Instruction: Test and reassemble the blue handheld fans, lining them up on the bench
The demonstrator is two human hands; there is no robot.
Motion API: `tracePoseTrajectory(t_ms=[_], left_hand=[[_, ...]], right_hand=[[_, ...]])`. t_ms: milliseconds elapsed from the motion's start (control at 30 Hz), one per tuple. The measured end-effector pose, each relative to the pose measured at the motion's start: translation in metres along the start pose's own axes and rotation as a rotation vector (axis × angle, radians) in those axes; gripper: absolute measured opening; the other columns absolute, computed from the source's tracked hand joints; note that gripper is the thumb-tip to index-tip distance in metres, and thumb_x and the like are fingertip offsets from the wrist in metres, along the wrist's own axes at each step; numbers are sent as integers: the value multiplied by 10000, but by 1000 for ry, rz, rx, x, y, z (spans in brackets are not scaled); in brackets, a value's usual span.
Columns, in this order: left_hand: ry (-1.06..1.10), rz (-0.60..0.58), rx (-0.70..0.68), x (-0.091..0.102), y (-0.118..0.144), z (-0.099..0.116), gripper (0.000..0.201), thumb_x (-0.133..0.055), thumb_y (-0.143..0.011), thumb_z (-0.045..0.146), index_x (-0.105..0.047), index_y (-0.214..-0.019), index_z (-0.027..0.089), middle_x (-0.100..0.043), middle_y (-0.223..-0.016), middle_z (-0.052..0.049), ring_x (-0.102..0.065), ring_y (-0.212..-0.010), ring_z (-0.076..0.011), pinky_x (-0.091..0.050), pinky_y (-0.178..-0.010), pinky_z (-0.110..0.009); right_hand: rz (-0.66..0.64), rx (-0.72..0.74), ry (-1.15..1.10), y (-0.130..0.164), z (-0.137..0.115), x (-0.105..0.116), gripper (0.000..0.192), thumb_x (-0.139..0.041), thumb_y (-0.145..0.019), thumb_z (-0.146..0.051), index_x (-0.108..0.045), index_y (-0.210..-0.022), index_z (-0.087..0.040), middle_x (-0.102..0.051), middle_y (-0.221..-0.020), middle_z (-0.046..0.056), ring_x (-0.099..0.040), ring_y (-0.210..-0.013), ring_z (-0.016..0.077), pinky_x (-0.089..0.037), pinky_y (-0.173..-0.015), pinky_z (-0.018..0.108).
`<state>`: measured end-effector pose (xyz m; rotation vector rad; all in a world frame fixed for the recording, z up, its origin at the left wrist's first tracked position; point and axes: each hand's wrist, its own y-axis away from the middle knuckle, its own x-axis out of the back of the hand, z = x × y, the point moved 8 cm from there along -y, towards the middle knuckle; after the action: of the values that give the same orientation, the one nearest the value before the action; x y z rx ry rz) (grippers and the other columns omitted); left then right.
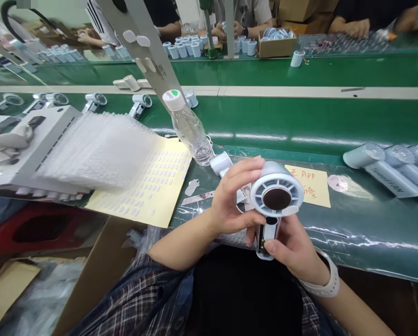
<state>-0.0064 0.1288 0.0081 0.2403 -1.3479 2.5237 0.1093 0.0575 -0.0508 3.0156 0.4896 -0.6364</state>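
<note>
Handheld fan (275, 198), white, round vented head facing camera, dark centre disc, held above counter (370, 233) edge in front of the person's torso. Left hand (230, 203) grip curled around left side of fan head, fingers over top rim, thumb below. Right hand (293, 249) grip closed around fan handle from below, thumb pressed on handle front; white wristband (329, 282) on that wrist. Just behind fan: yellow note (312, 184) with red writing, flat on counter. Left of it: small white part (221, 163), then clear plastic bottle (189, 128) tilted, white cap. Further left: yellow sticker sheet (152, 186), bubble wrap stack (96, 149) on it. Right: pale blue cylinders (387, 168) lying in a row. Behind: green conveyor (300, 119), more fans on it far left. Other people's hands across the belt.
</note>
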Motion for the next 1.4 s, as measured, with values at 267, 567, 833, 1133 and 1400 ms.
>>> tracePoseTrajectory(t_ms=[267, 567, 833, 1133, 1400], left_hand=[[150, -21, -88, 6, -7, 11, 738, -687, -945, 613, -475, -1587, 316, -658, -1398, -86, -637, -1339, -325, -538, -1166, -518], [59, -6, -39, 6, -7, 7, 692, -631, -945, 686, -497, -1543, 366, -677, -1354, -77, -680, -1260, -319, -598, -1089, -539], [192, -1, -66, 4, -8, 6, 675, -709, -948, 567, -529, -1531, 280, -650, -1385, -100, -639, -1334, -310, -556, -1169, -500], [242, -19, -109, 2, -11, 8, 676, -744, -960, 450, -513, -1544, 199, -628, -1444, -130, -599, -1404, -306, -519, -1229, -495], [-23, -14, 115, -2, 2, -26, 760, -836, -876, 513, -519, -1533, 299, -576, -1510, -136, -557, -1435, -318, -529, -1183, -536]], right_hand=[[-90, 5, -22, 10, 3, -9, 567, -788, -957, -446, -513, -1433, -307, -716, -1103, 77, -776, -865, 243, -652, -756, 411], [-107, 1, -68, 14, 8, -4, 632, -811, -949, -392, -494, -1494, -352, -704, -1175, 64, -779, -899, 210, -638, -790, 357], [-54, -8, -12, 14, 3, 0, 629, -819, -942, -420, -486, -1467, -325, -706, -1109, 61, -786, -866, 211, -649, -764, 352], [75, -61, 205, 11, 1, 7, 604, -841, -894, -467, -511, -1373, -301, -716, -1232, 116, -771, -929, 260, -656, -779, 402], [730, 247, 405, 44, -72, 132, 499, -807, -900, -446, -531, -1288, -298, -766, -1096, 76, -762, -919, 260, -642, -832, 435]])
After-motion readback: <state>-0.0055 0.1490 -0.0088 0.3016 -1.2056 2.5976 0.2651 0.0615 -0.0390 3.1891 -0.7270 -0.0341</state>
